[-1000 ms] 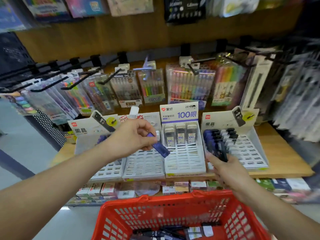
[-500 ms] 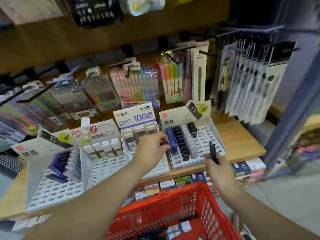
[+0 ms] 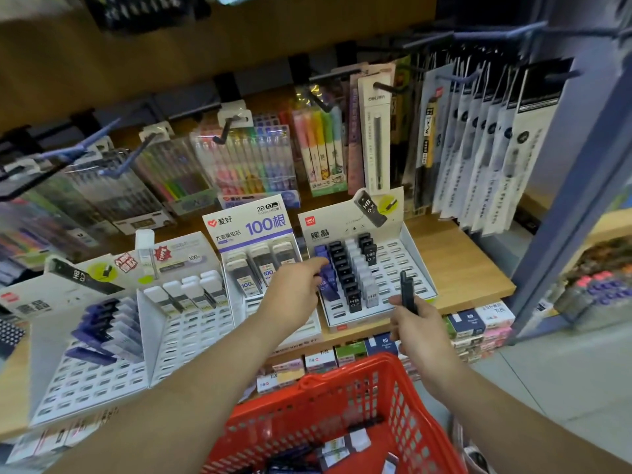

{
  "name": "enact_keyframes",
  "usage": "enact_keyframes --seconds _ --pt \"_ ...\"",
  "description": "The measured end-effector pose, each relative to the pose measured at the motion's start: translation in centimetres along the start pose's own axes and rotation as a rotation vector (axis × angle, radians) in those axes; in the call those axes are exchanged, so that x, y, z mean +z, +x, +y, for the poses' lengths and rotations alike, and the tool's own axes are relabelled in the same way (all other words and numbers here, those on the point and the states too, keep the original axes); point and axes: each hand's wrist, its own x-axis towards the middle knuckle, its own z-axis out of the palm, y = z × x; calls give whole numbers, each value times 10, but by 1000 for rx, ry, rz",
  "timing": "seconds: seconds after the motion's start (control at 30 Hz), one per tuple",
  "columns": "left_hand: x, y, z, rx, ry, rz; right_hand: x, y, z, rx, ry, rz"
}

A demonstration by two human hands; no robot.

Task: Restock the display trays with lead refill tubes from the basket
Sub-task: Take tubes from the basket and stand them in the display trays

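Your left hand (image 3: pixel 294 289) sits on the right tray's (image 3: pixel 415 265) blue tubes (image 3: pixel 325 283), grip unclear, right hand (image 3: pixel 415 325) pinches a black tube (image 3: pixel 407 290) near it; push off-slot and you topple packed rows (image 3: pixel 345 272).

Red lattice basket (image 3: pixel 309 417); white slotted tray (image 3: pixel 400 265) with blue, black and clear tubes (image 3: pixel 344 269).

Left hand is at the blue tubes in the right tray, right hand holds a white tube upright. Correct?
Not quite: the tube in the right hand is black, not white, as the head view shows. It does stand upright, and the left hand is at the blue tubes in the right tray.
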Motion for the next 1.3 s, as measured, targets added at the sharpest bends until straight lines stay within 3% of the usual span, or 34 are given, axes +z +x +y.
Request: enact_keyframes --seconds 0.17,0.33,0.57,0.63,0.7,0.87,1.0,1.13,1.3 --pt "-1 1 -1 -51 -165 110 -1 1 4 53 49 18" --pt "9 1 1 122 -9 112 -3 2 6 96 113 27" --pt "6 -2 7 73 79 77 -2 1 -8 102 318 -31" --pt "0 -11 15 -18 -58 95 -1 -1 -18 74 347 -65" --pt "-7 -26 26 -141 -366 112 2 -4 -31 48 341 -152" --pt "-27 -58 55 -331 -1086 117 13 -19 -62 115 231 -645" --pt "-44 -74 55 -286 -1186 168 19 -30 -69 166 69 -925" --pt "-56 -86 40 -362 -1253 360 26 -31 -70 150 86 -953" --pt "-62 -96 25 -404 -1199 513 41 -33 -74 41 201 -726"
